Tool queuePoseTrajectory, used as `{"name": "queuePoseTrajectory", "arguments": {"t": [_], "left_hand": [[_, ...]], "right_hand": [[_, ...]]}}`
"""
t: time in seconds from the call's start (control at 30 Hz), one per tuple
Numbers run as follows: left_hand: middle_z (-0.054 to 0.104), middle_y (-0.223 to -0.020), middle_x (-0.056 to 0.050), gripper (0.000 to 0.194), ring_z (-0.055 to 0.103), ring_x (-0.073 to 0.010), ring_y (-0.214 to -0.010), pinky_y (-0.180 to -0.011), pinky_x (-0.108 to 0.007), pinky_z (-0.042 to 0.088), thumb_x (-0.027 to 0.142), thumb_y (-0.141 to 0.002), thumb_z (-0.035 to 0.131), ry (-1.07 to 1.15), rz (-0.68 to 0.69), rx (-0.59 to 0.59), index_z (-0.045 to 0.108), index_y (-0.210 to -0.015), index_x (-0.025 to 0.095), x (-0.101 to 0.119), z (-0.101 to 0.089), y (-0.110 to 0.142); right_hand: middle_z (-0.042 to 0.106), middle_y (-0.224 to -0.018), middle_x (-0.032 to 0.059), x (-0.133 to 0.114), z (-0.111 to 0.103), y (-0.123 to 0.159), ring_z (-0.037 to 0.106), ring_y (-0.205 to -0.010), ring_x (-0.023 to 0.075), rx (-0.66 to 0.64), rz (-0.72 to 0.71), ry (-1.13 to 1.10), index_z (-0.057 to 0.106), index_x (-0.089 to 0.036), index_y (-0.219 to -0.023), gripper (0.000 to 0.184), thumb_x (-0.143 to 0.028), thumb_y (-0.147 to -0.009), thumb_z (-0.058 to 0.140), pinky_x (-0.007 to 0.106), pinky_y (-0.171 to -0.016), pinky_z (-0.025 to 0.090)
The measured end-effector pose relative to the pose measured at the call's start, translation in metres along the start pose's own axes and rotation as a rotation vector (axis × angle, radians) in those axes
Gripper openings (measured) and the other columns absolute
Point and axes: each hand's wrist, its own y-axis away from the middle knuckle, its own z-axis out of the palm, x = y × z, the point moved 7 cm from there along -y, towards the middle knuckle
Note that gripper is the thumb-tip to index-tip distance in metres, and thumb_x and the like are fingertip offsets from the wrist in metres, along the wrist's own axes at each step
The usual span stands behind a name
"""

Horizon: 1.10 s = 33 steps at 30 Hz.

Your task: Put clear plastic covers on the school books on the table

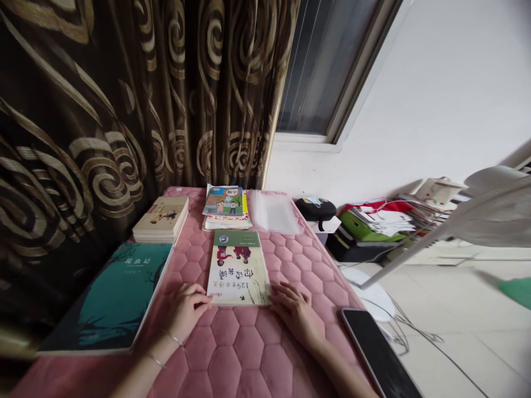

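Observation:
A paperback book [236,271] with a green and cream cover lies on the pink quilted surface [236,345], its cover print upside down to me. My left hand [191,307] has its fingers bent and drawn together at the near left corner of this book. At the near right corner, my right hand [294,312] holds the edge, with its fingers partly bent. Part of the grip at each corner is hidden. Left of my left hand is a large teal book [120,298]. A dark-screened phone [379,351] lies to the right of my right forearm.
A stack of beige books [161,218] stands at the back left. Beyond the green and cream book are schoolbooks [226,202] and clear plastic sleeves [276,213]. A black case [315,209] and a white lamp [409,240] stand at the right. A patterned curtain [166,110] hangs behind.

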Motion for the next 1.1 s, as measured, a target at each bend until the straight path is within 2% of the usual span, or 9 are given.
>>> {"name": "queuePoseTrajectory", "arguments": {"t": [0.17, 0.27, 0.33, 0.43, 0.57, 0.7, 0.8, 0.93, 1.1], "left_hand": [[0.066, -0.101, -0.001, 0.007, 0.058, -0.0216, -0.095, -0.082, -0.038, 0.041, 0.023, -0.075, 0.070, -0.205, 0.054, 0.007, 0.073, -0.080, 0.029, 0.019, -0.006, 0.002], [0.065, -0.107, -0.002, 0.010, 0.055, -0.0243, -0.102, -0.090, -0.046, 0.037, 0.020, -0.072, 0.073, -0.286, 0.118, 0.007, 0.070, -0.080, 0.025, 0.034, -0.004, 0.000], [0.065, -0.106, -0.003, 0.009, 0.054, -0.0243, -0.103, -0.093, -0.048, 0.034, 0.019, -0.074, 0.073, -0.299, 0.161, -0.011, 0.069, -0.081, 0.023, 0.042, 0.001, -0.002], [0.066, -0.101, -0.002, 0.009, 0.055, -0.0230, -0.102, -0.094, -0.048, 0.033, 0.019, -0.077, 0.071, -0.314, 0.195, -0.038, 0.067, -0.084, 0.023, 0.049, 0.010, -0.006], [0.066, -0.095, 0.000, 0.009, 0.055, -0.0215, -0.097, -0.094, -0.047, 0.034, 0.020, -0.079, 0.069, -0.355, 0.215, -0.054, 0.065, -0.086, 0.023, 0.052, 0.021, -0.005], [0.066, -0.091, 0.000, 0.002, 0.055, -0.0195, -0.094, -0.093, -0.044, 0.034, 0.019, -0.084, 0.065, -0.388, 0.230, -0.032, 0.064, -0.083, 0.021, 0.050, 0.028, -0.002], [0.065, -0.088, 0.001, 0.005, 0.055, -0.0182, -0.091, -0.092, -0.041, 0.034, 0.019, -0.086, 0.061, -0.424, 0.265, -0.021, 0.064, -0.082, 0.021, 0.048, 0.031, -0.001], [0.065, -0.087, 0.001, 0.009, 0.055, -0.0168, -0.089, -0.093, -0.040, 0.034, 0.016, -0.089, 0.057, -0.463, 0.313, -0.014, 0.063, -0.083, 0.020, 0.044, 0.028, 0.003], [0.067, -0.091, 0.001, 0.019, 0.056, -0.0183, -0.094, -0.096, -0.042, 0.032, 0.011, -0.088, 0.054, -0.469, 0.215, -0.006, 0.065, -0.095, 0.025, 0.029, 0.006, 0.012]], "right_hand": [[0.054, -0.136, 0.0056, -0.005, -0.005, -0.006, 0.043, -0.129, 0.0261, -0.025, -0.031, -0.054, 0.072, -0.028, -0.097, 0.024, -0.039, -0.088, 0.054, 0.046, -0.103, 0.032], [0.053, -0.136, 0.0063, -0.012, -0.007, -0.029, 0.045, -0.126, 0.0259, -0.019, -0.072, -0.021, 0.072, -0.025, -0.086, 0.026, -0.037, -0.090, 0.049, 0.045, -0.100, 0.034], [0.055, -0.134, 0.0063, -0.018, -0.007, -0.055, 0.047, -0.124, 0.0247, 0.000, -0.097, 0.033, 0.071, -0.024, -0.087, 0.026, -0.031, -0.092, 0.046, 0.045, -0.098, 0.033], [0.055, -0.133, 0.0056, -0.025, 0.002, -0.108, 0.048, -0.122, 0.0232, -0.046, -0.112, 0.153, 0.067, -0.028, -0.106, 0.026, -0.027, -0.092, 0.045, 0.041, -0.094, 0.035], [0.055, -0.132, 0.0091, -0.028, 0.013, -0.178, 0.048, -0.120, 0.0237, -0.065, -0.058, 0.258, 0.058, -0.024, -0.122, 0.033, -0.031, -0.093, 0.045, 0.039, -0.095, 0.034], [0.055, -0.129, 0.0139, -0.025, 0.021, -0.219, 0.049, -0.117, 0.0274, -0.064, 0.011, 0.293, 0.057, -0.019, -0.122, 0.034, -0.033, -0.092, 0.047, 0.042, -0.094, 0.034], [0.055, -0.127, 0.0155, -0.020, 0.023, -0.230, 0.051, -0.116, 0.0291, -0.077, 0.059, 0.313, 0.058, -0.018, -0.119, 0.035, -0.037, -0.090, 0.052, 0.043, -0.092, 0.036], [0.057, -0.125, 0.0145, -0.013, 0.022, -0.230, 0.052, -0.114, 0.0290, -0.104, 0.095, 0.316, 0.059, -0.018, -0.117, 0.038, -0.042, -0.087, 0.056, 0.044, -0.092, 0.036], [0.064, -0.116, 0.0104, -0.002, 0.015, -0.219, 0.056, -0.108, 0.0282, -0.154, 0.125, 0.285, 0.064, -0.020, -0.104, 0.037, -0.049, -0.081, 0.061, 0.041, -0.089, 0.038]]}}
